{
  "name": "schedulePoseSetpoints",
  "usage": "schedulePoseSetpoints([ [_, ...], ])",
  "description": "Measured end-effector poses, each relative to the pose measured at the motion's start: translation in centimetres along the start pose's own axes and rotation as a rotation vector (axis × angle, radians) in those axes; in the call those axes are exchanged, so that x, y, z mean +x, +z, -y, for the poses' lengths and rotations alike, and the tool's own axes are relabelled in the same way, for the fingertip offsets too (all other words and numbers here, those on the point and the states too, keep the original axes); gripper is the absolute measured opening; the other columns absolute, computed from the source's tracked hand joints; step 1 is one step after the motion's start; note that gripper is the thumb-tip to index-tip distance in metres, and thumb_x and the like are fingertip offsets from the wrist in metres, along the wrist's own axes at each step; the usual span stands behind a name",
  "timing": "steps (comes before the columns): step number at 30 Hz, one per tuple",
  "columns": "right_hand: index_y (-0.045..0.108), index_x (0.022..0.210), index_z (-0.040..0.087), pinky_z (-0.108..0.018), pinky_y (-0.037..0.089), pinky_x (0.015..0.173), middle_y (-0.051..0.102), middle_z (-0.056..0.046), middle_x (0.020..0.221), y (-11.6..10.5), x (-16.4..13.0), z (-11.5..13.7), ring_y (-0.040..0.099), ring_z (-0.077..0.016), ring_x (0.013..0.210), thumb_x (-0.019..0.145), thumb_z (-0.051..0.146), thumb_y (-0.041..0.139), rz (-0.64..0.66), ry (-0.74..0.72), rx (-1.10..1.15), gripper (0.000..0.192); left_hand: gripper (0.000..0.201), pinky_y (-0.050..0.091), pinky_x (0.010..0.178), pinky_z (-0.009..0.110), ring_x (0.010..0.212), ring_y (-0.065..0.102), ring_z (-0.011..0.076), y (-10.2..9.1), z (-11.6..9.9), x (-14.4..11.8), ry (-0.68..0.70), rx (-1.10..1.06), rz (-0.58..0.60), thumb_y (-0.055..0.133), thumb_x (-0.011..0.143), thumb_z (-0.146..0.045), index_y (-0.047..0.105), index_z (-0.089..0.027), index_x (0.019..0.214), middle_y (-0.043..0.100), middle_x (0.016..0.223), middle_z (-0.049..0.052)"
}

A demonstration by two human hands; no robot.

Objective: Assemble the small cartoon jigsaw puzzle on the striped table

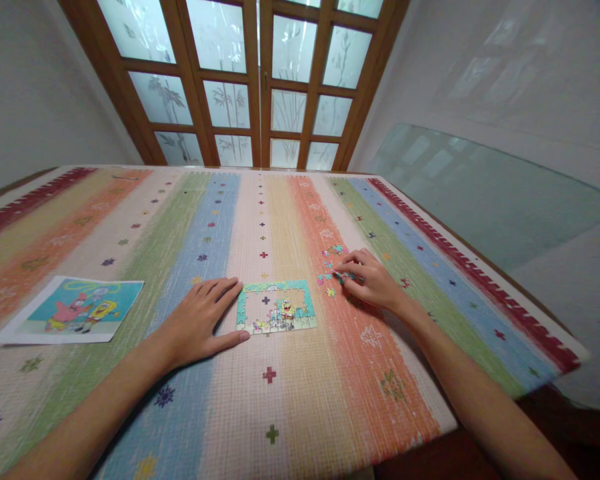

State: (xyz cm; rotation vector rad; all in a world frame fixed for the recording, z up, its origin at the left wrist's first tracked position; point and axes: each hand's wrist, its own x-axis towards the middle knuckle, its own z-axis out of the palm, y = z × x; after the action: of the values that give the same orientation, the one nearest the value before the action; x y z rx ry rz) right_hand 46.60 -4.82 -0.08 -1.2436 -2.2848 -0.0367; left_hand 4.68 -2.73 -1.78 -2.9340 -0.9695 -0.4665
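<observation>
A small, partly assembled jigsaw puzzle [300, 323] lies in the middle of the tablecloth. Its border is joined, and a yellow cartoon figure shows at its right side, while cloth shows through the gap inside. My left hand [196, 325] rests flat with fingers spread, thumb and fingertips at the puzzle's left edge. To the right, my right hand [373, 280] is over a scatter of loose puzzle pieces [331, 292]. Its thumb and fingertips are pinched on what looks like a small puzzle piece [337, 274]. The hand hides some of the loose pieces.
A printed reference picture [87, 310] with cartoon figures lies on the left of the striped tablecloth [290, 400]. Beyond the table's far edge stand wooden doors [257, 87] with frosted panes. A pale glass-like panel [485, 193] is at the right wall.
</observation>
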Motion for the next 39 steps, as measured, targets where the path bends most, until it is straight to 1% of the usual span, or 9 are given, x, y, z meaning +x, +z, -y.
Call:
schedulePoseSetpoints([
  [5, 0.073, 0.100, 0.023, -0.047, 0.050, 0.085, 0.065, -0.011, 0.103, -0.1, -0.2, -0.4, 0.059, -0.0280, 0.092, 0.086, 0.024, 0.062, 0.024, 0.036, -0.045, 0.018, 0.083, 0.041, 0.109, 0.059, 0.128, 0.055, 0.0394, -0.1, 0.0, 0.0, -0.007, 0.012, 0.011, 0.047, 0.094, -0.077, 0.046, -0.015, 0.149, 0.056, 0.146, 0.021],
  [11, 0.074, 0.106, 0.023, -0.048, 0.050, 0.087, 0.064, -0.012, 0.108, 0.0, -0.2, -0.2, 0.060, -0.0280, 0.094, 0.091, 0.028, 0.062, 0.068, 0.042, -0.043, 0.019, 0.083, 0.041, 0.108, 0.060, 0.127, 0.055, 0.0405, -0.1, -0.1, 0.0, 0.005, 0.028, 0.004, 0.045, 0.096, -0.076, 0.047, -0.012, 0.148, 0.057, 0.145, 0.023],
  [16, 0.075, 0.103, 0.023, -0.048, 0.050, 0.088, 0.063, -0.012, 0.106, 0.1, -0.3, -0.4, 0.060, -0.0282, 0.096, 0.091, 0.026, 0.062, 0.073, 0.060, -0.010, 0.018, 0.082, 0.040, 0.109, 0.060, 0.127, 0.055, 0.0401, -0.1, -0.1, 0.0, 0.012, 0.037, -0.003, 0.046, 0.096, -0.075, 0.047, -0.012, 0.148, 0.057, 0.145, 0.023],
  [20, 0.075, 0.101, 0.023, -0.048, 0.049, 0.088, 0.063, -0.011, 0.105, -0.3, -0.2, -0.7, 0.059, -0.0278, 0.096, 0.089, 0.023, 0.062, 0.084, 0.055, 0.032, 0.018, 0.083, 0.041, 0.109, 0.058, 0.127, 0.055, 0.0395, -0.1, 0.0, 0.1, 0.012, 0.032, -0.005, 0.047, 0.095, -0.076, 0.047, -0.012, 0.148, 0.056, 0.145, 0.023],
  [24, 0.072, 0.091, 0.023, -0.046, 0.049, 0.086, 0.062, -0.009, 0.098, -0.8, 0.2, 0.3, 0.059, -0.0258, 0.092, 0.089, 0.026, 0.065, 0.081, 0.047, 0.096, 0.008, 0.083, 0.042, 0.108, 0.058, 0.126, 0.055, 0.0392, -0.2, -0.1, 0.1, 0.015, 0.034, -0.002, 0.046, 0.096, -0.076, 0.048, -0.011, 0.147, 0.057, 0.144, 0.023],
  [27, 0.070, 0.086, 0.023, -0.043, 0.049, 0.083, 0.060, -0.008, 0.096, -0.8, 0.4, 1.5, 0.059, -0.0243, 0.090, 0.090, 0.030, 0.067, 0.130, 0.018, 0.186, 0.008, 0.082, 0.042, 0.108, 0.058, 0.127, 0.055, 0.0393, -0.2, -0.1, 0.1, 0.013, 0.031, 0.003, 0.046, 0.096, -0.076, 0.047, -0.012, 0.147, 0.057, 0.145, 0.023],
  [31, 0.066, 0.085, 0.023, -0.042, 0.049, 0.084, 0.061, -0.008, 0.095, -0.4, 0.4, 2.5, 0.058, -0.0241, 0.092, 0.090, 0.025, 0.064, 0.177, 0.012, 0.257, 0.006, 0.083, 0.040, 0.108, 0.062, 0.129, 0.054, 0.0406, 0.0, -0.1, 0.0, -0.010, 0.015, 0.013, 0.047, 0.095, -0.077, 0.046, -0.015, 0.149, 0.056, 0.147, 0.021],
  [35, 0.063, 0.086, 0.023, -0.041, 0.048, 0.081, 0.062, -0.007, 0.090, -0.1, 0.4, 2.5, 0.057, -0.0226, 0.085, 0.088, 0.023, 0.064, 0.209, 0.072, 0.286, 0.002, 0.082, 0.039, 0.109, 0.062, 0.129, 0.054, 0.0408, 0.0, -0.1, 0.0, -0.015, 0.002, 0.010, 0.049, 0.094, -0.077, 0.047, -0.016, 0.149, 0.056, 0.146, 0.021],
  [39, 0.063, 0.084, 0.023, -0.035, 0.045, 0.069, 0.064, -0.004, 0.081, 0.0, 0.6, 3.1, 0.056, -0.0188, 0.073, 0.089, 0.029, 0.065, 0.266, 0.234, 0.411, 0.007, 0.082, 0.041, 0.109, 0.060, 0.128, 0.054, 0.0400, -0.1, -0.1, 0.1, -0.010, 0.004, 0.012, 0.048, 0.094, -0.076, 0.048, -0.014, 0.148, 0.056, 0.146, 0.021],
])
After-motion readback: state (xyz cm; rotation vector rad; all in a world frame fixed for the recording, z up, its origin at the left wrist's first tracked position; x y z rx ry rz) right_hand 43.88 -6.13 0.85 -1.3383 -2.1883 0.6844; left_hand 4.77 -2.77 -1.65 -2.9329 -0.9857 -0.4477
